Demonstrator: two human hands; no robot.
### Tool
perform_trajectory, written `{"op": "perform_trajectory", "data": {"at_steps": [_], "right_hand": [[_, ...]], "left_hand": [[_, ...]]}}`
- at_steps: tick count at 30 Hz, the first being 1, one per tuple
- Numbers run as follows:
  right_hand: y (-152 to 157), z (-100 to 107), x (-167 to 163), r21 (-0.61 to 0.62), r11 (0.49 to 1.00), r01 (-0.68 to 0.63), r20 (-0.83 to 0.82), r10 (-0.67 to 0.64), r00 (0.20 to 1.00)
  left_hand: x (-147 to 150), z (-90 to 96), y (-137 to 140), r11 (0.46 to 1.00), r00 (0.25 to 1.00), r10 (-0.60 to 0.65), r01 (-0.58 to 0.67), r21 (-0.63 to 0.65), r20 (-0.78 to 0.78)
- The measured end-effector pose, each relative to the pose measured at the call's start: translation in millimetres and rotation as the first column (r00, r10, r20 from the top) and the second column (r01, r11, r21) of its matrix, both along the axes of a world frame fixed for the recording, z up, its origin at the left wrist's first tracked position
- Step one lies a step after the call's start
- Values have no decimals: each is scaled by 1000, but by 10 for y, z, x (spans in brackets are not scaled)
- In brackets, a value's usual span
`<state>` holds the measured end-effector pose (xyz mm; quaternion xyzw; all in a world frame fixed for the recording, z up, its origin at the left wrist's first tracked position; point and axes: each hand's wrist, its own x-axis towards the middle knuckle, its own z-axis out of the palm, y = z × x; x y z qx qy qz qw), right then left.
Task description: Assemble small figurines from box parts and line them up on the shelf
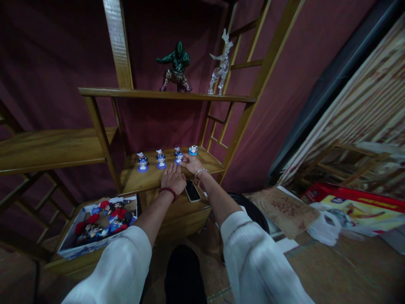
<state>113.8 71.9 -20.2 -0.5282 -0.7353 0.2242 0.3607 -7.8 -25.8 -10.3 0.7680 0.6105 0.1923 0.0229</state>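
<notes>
My right hand (191, 164) reaches to the lower wooden shelf (136, 179), its thumb and fingers closed at the side of a small purple-and-white figurine (179, 158) on a round base. Just left of it, my left hand (174, 178) rests with fingers stretched toward the front of that figurine. Similar purple figurines, one in the middle (161, 162) and one at the left (142, 165), stand upright in the front row. Behind them are darker figurines (177, 150), and a blue-based figurine (193, 150) stands at the right.
Below my hands lies a phone (193, 191). A box (98, 244) of red, black and blue figurines sits lower left. On the upper shelf (142, 93) stand a green crouching statue (177, 67) and a clear deer (220, 69). Cardboard (284, 209) and a white bag (325, 228) lie right.
</notes>
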Motion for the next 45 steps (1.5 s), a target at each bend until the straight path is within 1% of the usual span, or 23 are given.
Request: {"op": "perform_trajectory", "data": {"at_steps": [3,7,12,18,21,30,40,45], "right_hand": [[9,-9,5,16,1000,-8,-2,8,1000],[39,-34,8,10,1000,8,18,-8,1000],[55,-52,-3,3,1000,24,1,-24,1000],[-23,3,-17,14,995,99,70,-100,993],[-56,30,-21,18,995,101,92,-103,991],[-19,13,-40,-18,997,74,-3,-74,997],[-102,91,-52,-16,991,135,85,-134,987],[-79,69,-52,-24,989,143,-3,-143,990]], "left_hand": [[-4,-8,10,1000,1000,-5,5,5,-4],[-4,2,8,1000,1000,2,-2,-7,-20],[-3,16,-4,1000,999,-1,1,-2,-37],[-7,0,16,1000,999,1,-1,-9,-47],[-8,-1,15,1000,999,3,-4,-10,-50],[-13,10,13,1000,999,-6,6,1,-47],[-17,13,11,1000,999,-9,9,-4,-33],[-7,12,4,1000,1000,0,0,0,-27]]}}
